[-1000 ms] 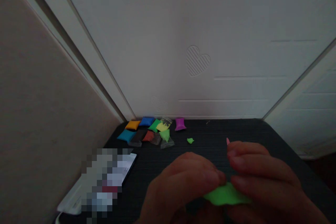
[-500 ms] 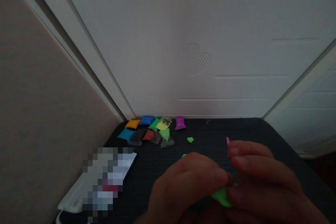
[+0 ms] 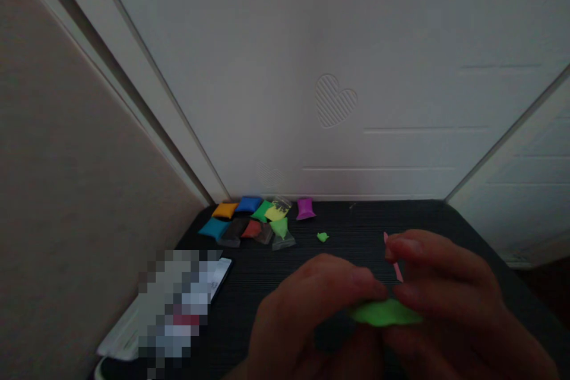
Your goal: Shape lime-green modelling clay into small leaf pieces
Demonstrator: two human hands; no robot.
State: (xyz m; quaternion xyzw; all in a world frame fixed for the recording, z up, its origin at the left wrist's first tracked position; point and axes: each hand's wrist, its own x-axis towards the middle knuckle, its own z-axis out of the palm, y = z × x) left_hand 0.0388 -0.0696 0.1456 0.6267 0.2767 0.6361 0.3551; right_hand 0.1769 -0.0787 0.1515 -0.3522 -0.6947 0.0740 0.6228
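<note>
A flattened piece of light green modelling clay [image 3: 383, 313] is pinched between both hands, low in the view. My left hand [image 3: 307, 314] grips its left end, fingers above and thumb below. At its right end, my right hand [image 3: 463, 303] is closed on the clay, with the upper fingers raised off it. Behind those fingers a thin pink tool [image 3: 398, 272] lies partly hidden. On the table beyond my hands sits a small light green lump of clay [image 3: 323, 237].
Several colourful clay packets lie at the back left, among them an orange packet [image 3: 225, 210] and a purple packet [image 3: 306, 209]. A phone [image 3: 220, 273], partly blurred out, rests at the left on the dark table [image 3: 249, 285]. A white panel [image 3: 267, 71] rises behind.
The green clay was mostly covered by fingers half a second ago and now shows as a wide flat strip. My right fingers have lifted and spread, uncovering more of the pink tool.
</note>
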